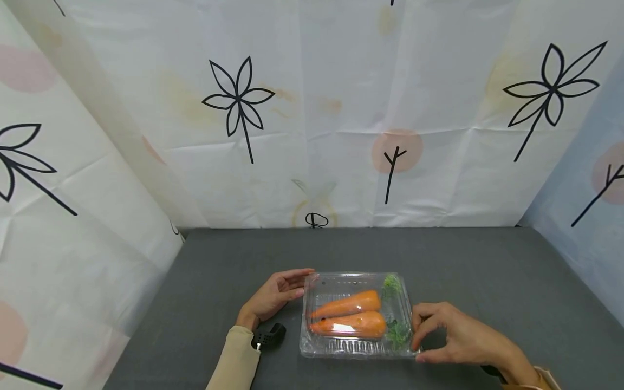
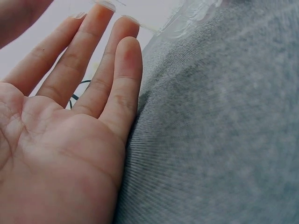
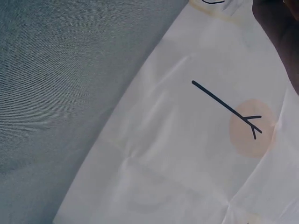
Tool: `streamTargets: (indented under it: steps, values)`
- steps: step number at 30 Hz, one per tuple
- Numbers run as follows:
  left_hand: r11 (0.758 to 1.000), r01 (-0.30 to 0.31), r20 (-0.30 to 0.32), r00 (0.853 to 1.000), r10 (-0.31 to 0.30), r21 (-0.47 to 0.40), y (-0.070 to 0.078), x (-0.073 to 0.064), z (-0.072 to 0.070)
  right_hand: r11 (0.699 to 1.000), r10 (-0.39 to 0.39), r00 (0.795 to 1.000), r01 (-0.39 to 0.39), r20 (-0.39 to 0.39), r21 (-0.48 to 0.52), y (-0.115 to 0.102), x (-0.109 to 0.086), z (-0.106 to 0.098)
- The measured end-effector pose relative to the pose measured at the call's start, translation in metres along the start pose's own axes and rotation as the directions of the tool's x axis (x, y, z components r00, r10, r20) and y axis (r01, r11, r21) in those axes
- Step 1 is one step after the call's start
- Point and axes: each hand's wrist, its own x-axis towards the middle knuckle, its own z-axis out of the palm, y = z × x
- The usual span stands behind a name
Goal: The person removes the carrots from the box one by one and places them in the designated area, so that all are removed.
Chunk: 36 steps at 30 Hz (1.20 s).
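Note:
A clear plastic clamshell container (image 1: 358, 346) lies on the grey table, its lid down over the contents. Through the lid show two orange carrots (image 1: 348, 324), thick ends to the right, with green leafy tufts (image 1: 398, 333) beside those ends. My left hand (image 1: 277, 295) is at the container's left side, fingers extended and fingertips right at its upper left edge; the left wrist view shows the open palm (image 2: 60, 154). At the lower right corner, my right hand (image 1: 455, 336) pinches the container's edge between thumb and bent fingers. Only a dark sliver of the right hand (image 3: 278, 37) appears in the right wrist view.
The dark grey tabletop (image 1: 234, 249) extends around the container. A white cloth backdrop (image 1: 341, 108) with printed leaves and twigs rises behind the table and along both sides. A black wrist strap (image 1: 268, 337) is on the left wrist.

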Motion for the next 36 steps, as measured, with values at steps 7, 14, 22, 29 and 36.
streamTargets:
  steps: [7,14,22,29,36]
  values:
    - [1.000,-0.002,0.001,1.000,0.002,-0.016,-0.0003,-0.0006,-0.0001,0.999,0.018,1.000,-0.017,0.026,-0.035,-0.0039,0.0010,0.0014]
    - [0.999,0.000,-0.004,1.000,0.000,-0.033,0.0009,-0.0005,0.0006,0.999,0.040,0.999,-0.041,0.027,0.001,-0.0054,0.0025,0.0013]
    - [0.999,0.010,-0.003,1.000,-0.010,-0.044,0.0029,-0.0010,0.0004,0.989,-0.050,0.999,0.048,-0.009,-0.140,-0.0046,0.0039,0.0026]
    - [0.999,0.019,-0.007,1.000,-0.019,-0.030,0.0023,-0.0013,-0.0004,0.953,-0.173,0.983,0.151,-0.065,-0.263,-0.0028,0.0056,0.0064]
    - [1.000,0.011,-0.003,1.000,-0.011,-0.027,0.0001,-0.0009,-0.0014,0.952,-0.132,0.988,0.105,-0.077,-0.287,-0.0067,0.0058,0.0089]
